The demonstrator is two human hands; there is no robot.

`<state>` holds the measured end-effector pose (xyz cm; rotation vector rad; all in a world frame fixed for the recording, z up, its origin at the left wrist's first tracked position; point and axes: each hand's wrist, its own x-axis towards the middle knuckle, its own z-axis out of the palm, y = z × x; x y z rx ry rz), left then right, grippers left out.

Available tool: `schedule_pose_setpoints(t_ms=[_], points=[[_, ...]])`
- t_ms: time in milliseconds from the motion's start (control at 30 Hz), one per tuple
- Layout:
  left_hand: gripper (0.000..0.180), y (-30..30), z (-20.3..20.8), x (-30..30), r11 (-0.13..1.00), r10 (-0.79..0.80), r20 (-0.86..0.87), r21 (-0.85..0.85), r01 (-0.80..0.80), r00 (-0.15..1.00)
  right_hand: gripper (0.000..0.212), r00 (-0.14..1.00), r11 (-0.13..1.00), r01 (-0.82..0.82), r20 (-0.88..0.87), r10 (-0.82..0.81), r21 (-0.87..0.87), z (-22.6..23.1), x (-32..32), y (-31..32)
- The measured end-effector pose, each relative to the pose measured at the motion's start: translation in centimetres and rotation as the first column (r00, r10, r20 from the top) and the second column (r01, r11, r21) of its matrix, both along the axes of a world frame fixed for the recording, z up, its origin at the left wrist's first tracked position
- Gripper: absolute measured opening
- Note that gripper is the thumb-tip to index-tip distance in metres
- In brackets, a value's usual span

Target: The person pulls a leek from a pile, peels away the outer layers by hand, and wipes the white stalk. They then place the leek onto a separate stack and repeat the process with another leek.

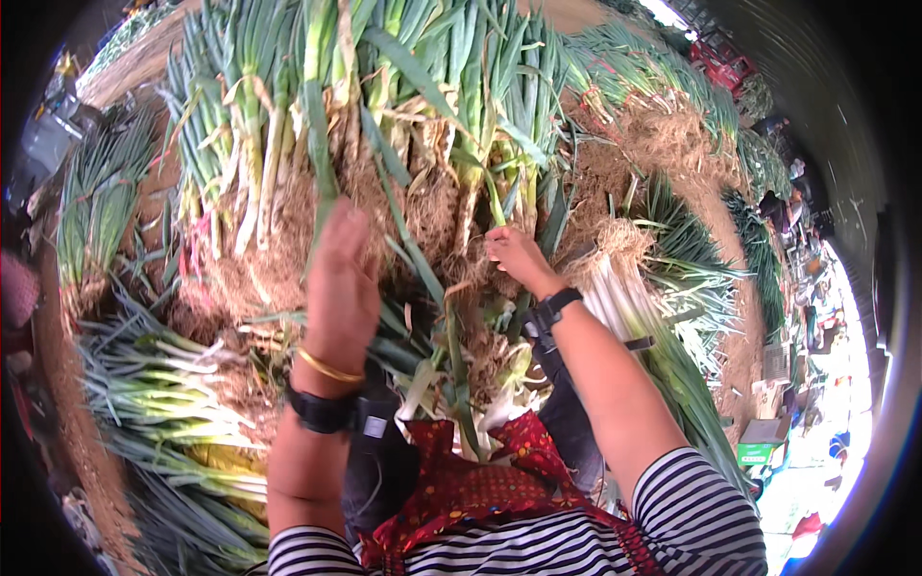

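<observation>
Tall green onions [259,163], with white stalks and brown tangled roots, stand bundled in front of me. My left hand [341,288] is raised before them, slightly blurred, its fingers stretched upward. A long green leaf [320,144] runs down right beside it; whether the hand touches it I cannot tell. My right hand [519,257] is closed, thumb and fingertips pinching a thin green onion leaf [496,200] at the front of the bundles. Below and between my hands lie loose leaves [456,355] and peeled white stalks [509,384].
At right lies a bundle of cleaned green onions [615,288], roots away from me. More green onions [173,384] are piled at left, others [101,202] standing behind. Rooty bundles [663,106] sit far right on brown soil. A green and white box [761,446] stands at right.
</observation>
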<state>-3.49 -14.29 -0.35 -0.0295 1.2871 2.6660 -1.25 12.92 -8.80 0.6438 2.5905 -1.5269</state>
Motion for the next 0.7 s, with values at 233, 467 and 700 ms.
schedule_pose_setpoints(t_ms=[233, 467, 700], points=[[0.055, 2.8, -2.8, -1.7, 0.964, -0.181, 0.311, -0.132, 0.232, 0.933, 0.055, 0.987, 0.959, 0.163, -0.036, -0.159, 0.231, -8.8, -7.8, 0.6], [0.056, 3.4, -2.6, -4.1, 0.977, -0.167, 0.303, -0.073, 0.198, 0.938, 0.078, 0.988, 0.919, 0.039, 0.122, -0.094, 0.393, -11.3, -12.8, 0.2], [0.041, 3.1, -3.0, -4.4, 0.965, -0.209, 0.279, -0.094, 0.243, 0.937, 0.068, 0.966, 0.966, 0.177, -0.156, -0.208, -0.19, -1.6, -6.2, 0.8]])
